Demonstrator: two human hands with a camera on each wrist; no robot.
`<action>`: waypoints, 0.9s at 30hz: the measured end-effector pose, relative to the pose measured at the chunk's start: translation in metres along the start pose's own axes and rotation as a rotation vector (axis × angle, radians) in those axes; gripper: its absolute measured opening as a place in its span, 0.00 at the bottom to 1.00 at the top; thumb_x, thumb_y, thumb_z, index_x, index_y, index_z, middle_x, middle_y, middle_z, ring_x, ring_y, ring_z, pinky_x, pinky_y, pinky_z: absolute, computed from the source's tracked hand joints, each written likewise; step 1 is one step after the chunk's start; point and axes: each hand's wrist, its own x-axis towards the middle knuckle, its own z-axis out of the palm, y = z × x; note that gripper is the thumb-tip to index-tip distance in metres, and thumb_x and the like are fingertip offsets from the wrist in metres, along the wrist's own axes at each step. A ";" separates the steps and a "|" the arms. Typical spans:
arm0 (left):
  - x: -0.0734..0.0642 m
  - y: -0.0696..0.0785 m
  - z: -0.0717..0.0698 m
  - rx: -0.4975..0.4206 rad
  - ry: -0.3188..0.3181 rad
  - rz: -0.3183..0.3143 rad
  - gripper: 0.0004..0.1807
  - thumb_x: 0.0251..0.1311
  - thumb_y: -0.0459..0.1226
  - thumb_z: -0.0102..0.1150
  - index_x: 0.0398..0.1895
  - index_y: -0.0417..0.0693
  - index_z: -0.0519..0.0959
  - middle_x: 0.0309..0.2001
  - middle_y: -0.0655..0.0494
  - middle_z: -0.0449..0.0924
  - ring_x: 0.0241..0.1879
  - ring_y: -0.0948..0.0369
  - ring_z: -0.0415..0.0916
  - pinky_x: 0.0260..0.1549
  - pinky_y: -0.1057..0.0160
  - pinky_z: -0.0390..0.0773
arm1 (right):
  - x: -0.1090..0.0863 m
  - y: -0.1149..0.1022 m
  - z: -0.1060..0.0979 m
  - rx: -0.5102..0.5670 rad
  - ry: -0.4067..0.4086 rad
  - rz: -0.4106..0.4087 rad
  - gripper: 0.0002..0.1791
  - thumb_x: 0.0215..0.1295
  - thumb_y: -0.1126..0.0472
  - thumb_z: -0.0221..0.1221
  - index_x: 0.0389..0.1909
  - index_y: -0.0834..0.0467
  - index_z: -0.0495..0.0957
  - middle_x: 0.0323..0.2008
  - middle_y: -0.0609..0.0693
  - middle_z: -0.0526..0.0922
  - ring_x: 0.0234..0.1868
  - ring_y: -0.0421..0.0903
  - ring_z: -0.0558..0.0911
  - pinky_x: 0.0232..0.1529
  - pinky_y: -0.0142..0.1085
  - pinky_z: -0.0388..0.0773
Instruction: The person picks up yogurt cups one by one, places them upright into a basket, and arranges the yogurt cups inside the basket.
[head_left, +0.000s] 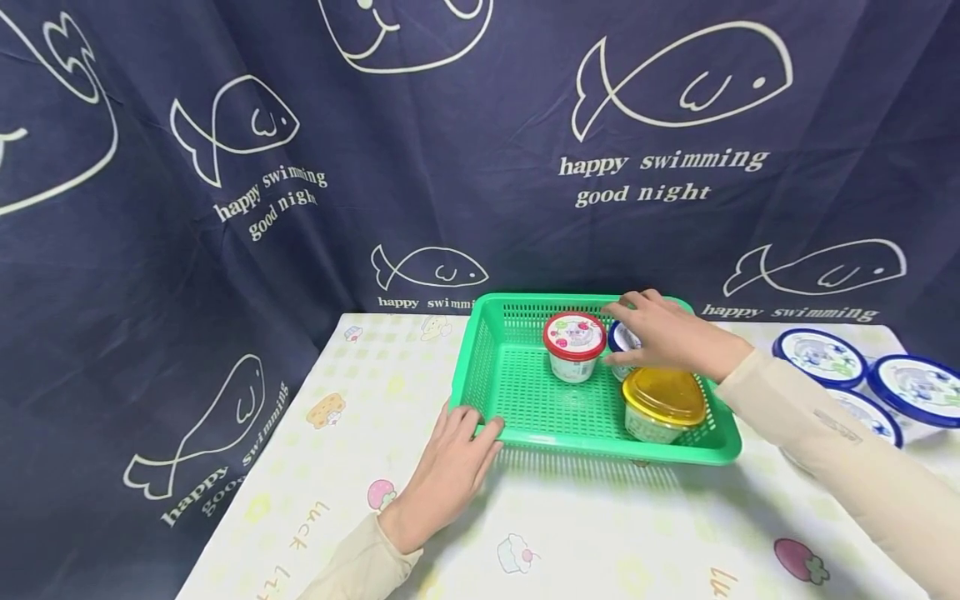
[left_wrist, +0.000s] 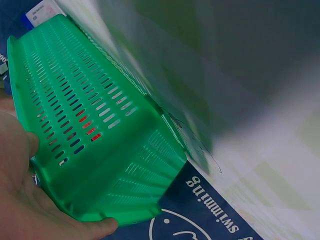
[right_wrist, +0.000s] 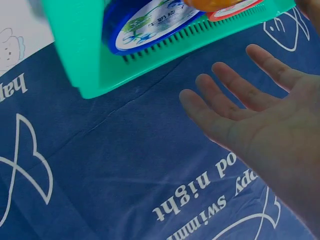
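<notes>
A green plastic basket (head_left: 525, 392) with slotted walls rests on the table. My left hand (head_left: 446, 471) grips its near left corner, and the left wrist view shows the thumb along the rim (left_wrist: 135, 216). Inside the basket are a red-lidded tub (head_left: 575, 337), a blue-lidded tub (head_left: 624, 336) and an amber-lidded container (head_left: 664, 396) at the near right. My right hand (head_left: 663, 333) hovers over the blue-lidded tub and partly hides it in the head view. Its fingers (right_wrist: 230, 82) are spread, with nothing held, in the right wrist view.
Several blue-lidded tubs (head_left: 821, 358) stand grouped on the table to the right of the basket, partly behind the right sleeve (head_left: 832, 442). A patterned cloth (head_left: 600, 533) covers the table. Behind the basket hangs a dark blue curtain (head_left: 525, 200) with fish drawings.
</notes>
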 end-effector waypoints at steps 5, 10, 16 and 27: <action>0.000 0.000 0.002 -0.001 -0.010 -0.002 0.22 0.81 0.47 0.28 0.55 0.52 0.74 0.41 0.54 0.71 0.49 0.53 0.68 0.61 0.46 0.64 | -0.010 0.005 -0.001 0.015 0.008 0.049 0.41 0.56 0.39 0.70 0.65 0.59 0.72 0.60 0.67 0.72 0.59 0.66 0.69 0.55 0.64 0.70; 0.000 0.001 0.002 -0.005 -0.008 -0.009 0.20 0.80 0.47 0.30 0.56 0.52 0.74 0.42 0.54 0.72 0.50 0.52 0.68 0.64 0.45 0.63 | -0.018 0.010 -0.004 0.039 0.015 0.106 0.39 0.57 0.43 0.70 0.65 0.58 0.73 0.61 0.67 0.71 0.60 0.66 0.68 0.55 0.66 0.68; -0.001 0.002 0.001 0.025 -0.029 -0.018 0.19 0.80 0.47 0.31 0.57 0.53 0.74 0.43 0.54 0.72 0.51 0.52 0.68 0.63 0.46 0.64 | -0.028 0.020 -0.007 0.076 0.017 0.171 0.39 0.59 0.44 0.69 0.67 0.59 0.71 0.63 0.67 0.70 0.62 0.66 0.66 0.59 0.68 0.64; -0.001 0.001 0.002 0.032 -0.030 -0.020 0.20 0.80 0.47 0.32 0.57 0.53 0.74 0.43 0.53 0.72 0.50 0.52 0.68 0.65 0.45 0.61 | -0.043 0.042 -0.004 0.096 0.058 0.188 0.36 0.60 0.46 0.69 0.64 0.61 0.72 0.61 0.69 0.71 0.60 0.69 0.66 0.58 0.69 0.63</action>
